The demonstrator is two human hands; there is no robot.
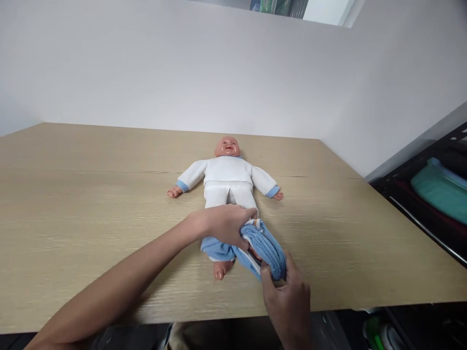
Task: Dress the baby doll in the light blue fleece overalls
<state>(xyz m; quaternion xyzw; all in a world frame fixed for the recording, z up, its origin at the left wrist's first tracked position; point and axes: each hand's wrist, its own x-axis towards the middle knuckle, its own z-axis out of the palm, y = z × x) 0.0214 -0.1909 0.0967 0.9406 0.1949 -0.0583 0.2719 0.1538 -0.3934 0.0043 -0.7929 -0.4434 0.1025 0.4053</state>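
Note:
A baby doll [228, 170] lies on its back in a white top with blue cuffs and white bottoms, its head away from me. Blue terry trousers [268, 248] are bunched around its lower leg on the right side. More of the blue cloth surrounds the other ankle, where a bare foot [222, 269] sticks out. My left hand [228, 223] reaches across the doll and is closed around the right-side leg, at the upper edge of the bunched cloth. Thumb and fingers of my right hand [288, 294] pinch the lower end of that bunch. The foot inside it is mostly hidden.
The doll lies on a wide wooden table [91, 204] with a pale wall [175, 68] behind it. At the right, beyond the table edge, a dark rack [404, 204] holds folded green cloth [441, 189]. Below the front edge, a green and white object [379, 333] is partly visible.

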